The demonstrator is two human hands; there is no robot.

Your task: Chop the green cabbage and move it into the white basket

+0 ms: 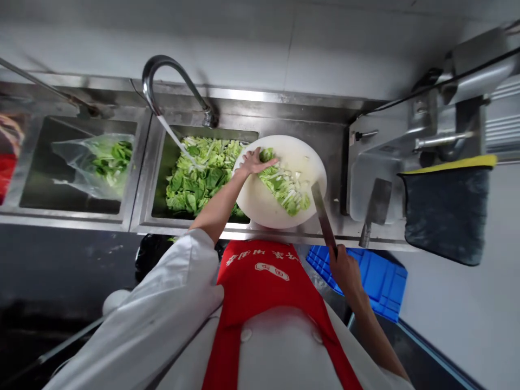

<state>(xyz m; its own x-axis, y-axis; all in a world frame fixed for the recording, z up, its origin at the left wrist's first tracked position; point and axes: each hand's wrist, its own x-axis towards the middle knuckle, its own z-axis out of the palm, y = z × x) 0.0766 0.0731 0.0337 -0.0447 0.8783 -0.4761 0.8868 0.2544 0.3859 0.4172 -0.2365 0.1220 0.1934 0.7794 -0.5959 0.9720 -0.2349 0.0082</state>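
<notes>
On a round white cutting board (254, 203) lies a row of chopped leafy greens (284, 187). My left hand (254, 161) rests at the upper left end of that row, fingers spread, touching the board or the leaves. My right hand (345, 268) is wrapped round the handle of a cleaver (322, 211), its blade tip over the board's right edge, just apart from the greens. Left of the board, a sink basin (160, 184) holds a heap of cut greens (195, 184), partly covered by my left forearm.
A curved faucet (162, 60) with a white hose end hangs over the greens. In the left basin lies a clear bag of greens (109, 162). At right are a second cleaver (379, 203), a clear plastic container (357, 187) and a dark cloth (447, 211). A blue crate (376, 279) sits below.
</notes>
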